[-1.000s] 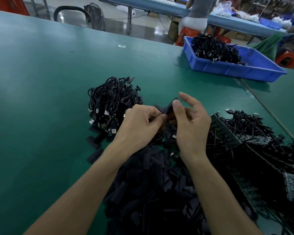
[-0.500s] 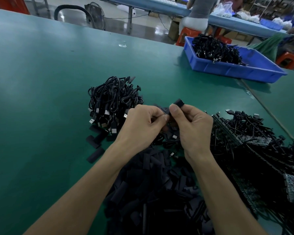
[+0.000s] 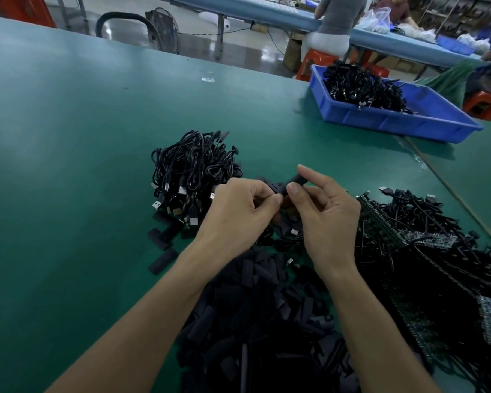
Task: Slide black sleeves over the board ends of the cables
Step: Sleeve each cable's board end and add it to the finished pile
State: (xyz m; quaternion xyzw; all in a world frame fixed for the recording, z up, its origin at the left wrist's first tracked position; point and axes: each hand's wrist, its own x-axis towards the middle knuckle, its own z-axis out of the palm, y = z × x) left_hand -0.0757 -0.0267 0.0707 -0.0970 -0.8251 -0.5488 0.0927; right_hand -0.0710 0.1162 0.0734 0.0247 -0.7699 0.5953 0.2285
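Over the middle of the green table, my right hand (image 3: 328, 214) pinches a short black sleeve (image 3: 295, 180) between thumb and forefinger. My left hand (image 3: 236, 214) meets it fingertip to fingertip, fingers curled, pinching the cable's board end (image 3: 275, 188), most of it hidden by the fingers. Below my wrists lies a heap of loose black sleeves (image 3: 255, 321). A pile of coiled black cables with USB plugs (image 3: 190, 177) sits just left of my left hand. To the right lie more cables joined to small circuit boards (image 3: 425, 251).
A blue tray (image 3: 394, 120) holding black cables stands at the far right of the table. A few stray sleeves (image 3: 163, 251) lie left of the heap. A thin strip (image 3: 448, 191) runs diagonally along the right. A person sits on an orange stool (image 3: 315, 62) behind.
My right forefinger has lifted and straightened again over the sleeve after curling down half a second ago. Both hands stay in the same place, fingertips together.
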